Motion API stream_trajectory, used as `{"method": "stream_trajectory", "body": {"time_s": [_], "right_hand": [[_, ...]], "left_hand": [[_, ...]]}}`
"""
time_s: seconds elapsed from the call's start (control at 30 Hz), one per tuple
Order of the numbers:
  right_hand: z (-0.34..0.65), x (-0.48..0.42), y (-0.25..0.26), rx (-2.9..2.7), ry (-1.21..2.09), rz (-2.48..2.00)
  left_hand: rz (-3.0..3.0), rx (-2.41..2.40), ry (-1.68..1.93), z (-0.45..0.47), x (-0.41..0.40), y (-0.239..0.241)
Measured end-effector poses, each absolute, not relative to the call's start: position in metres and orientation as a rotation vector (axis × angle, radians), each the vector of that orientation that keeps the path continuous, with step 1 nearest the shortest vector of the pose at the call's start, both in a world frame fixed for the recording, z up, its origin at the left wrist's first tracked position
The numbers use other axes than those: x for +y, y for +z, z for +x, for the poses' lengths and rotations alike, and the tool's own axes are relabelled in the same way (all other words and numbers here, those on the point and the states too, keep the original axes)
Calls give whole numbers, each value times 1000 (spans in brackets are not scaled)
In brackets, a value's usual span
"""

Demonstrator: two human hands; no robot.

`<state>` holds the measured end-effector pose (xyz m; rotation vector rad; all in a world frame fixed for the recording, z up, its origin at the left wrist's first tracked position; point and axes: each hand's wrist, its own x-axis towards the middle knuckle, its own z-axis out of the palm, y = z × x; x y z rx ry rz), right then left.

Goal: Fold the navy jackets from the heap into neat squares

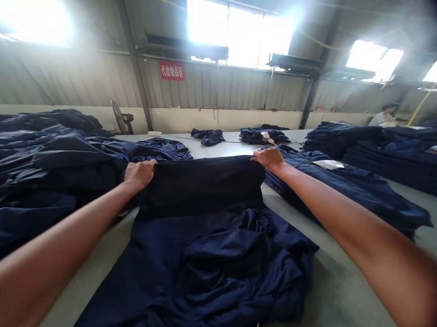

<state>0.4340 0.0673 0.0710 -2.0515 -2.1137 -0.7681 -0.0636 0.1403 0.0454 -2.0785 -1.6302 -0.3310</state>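
Note:
A navy cloth garment (210, 267) lies crumpled on the pale grey table (337, 289), its far part folded over into a thick dark band (205, 184). My left hand (140, 174) grips the left end of that band with its fingers curled over the top. My right hand (270, 159) holds the band's right end at the far edge. Both forearms reach forward from the lower corners of the view. The garment's underside at the fold is hidden.
High piles of navy garments (44, 164) fill the table at left, and stacks (384, 148) lie at right. Another navy garment (338, 190) with a white paper tag (328, 164) sits beside my right hand. Loose bundles (207, 136) lie farther on. A co-worker (384, 117) stands at far right.

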Motion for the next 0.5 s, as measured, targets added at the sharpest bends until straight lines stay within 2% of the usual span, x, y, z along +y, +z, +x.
{"method": "stream_trajectory", "body": {"time_s": [0.1,0.23,0.37,0.5], "right_hand": [[438,39,83,-2129,-796,-1995],[450,-13,79,-2196,-776,-1743],[460,-83,61,-2183,-784,-1593],[465,-158,40,-2217,-771,-1513]], "left_hand": [[-2063,-1591,-304,-97,109,81],[-2079,-1486,-210,-140,52,93],[-2244,-1342,-404,-164,-22,79],[-2407,-1193,-691,-174,-100,43]]}}
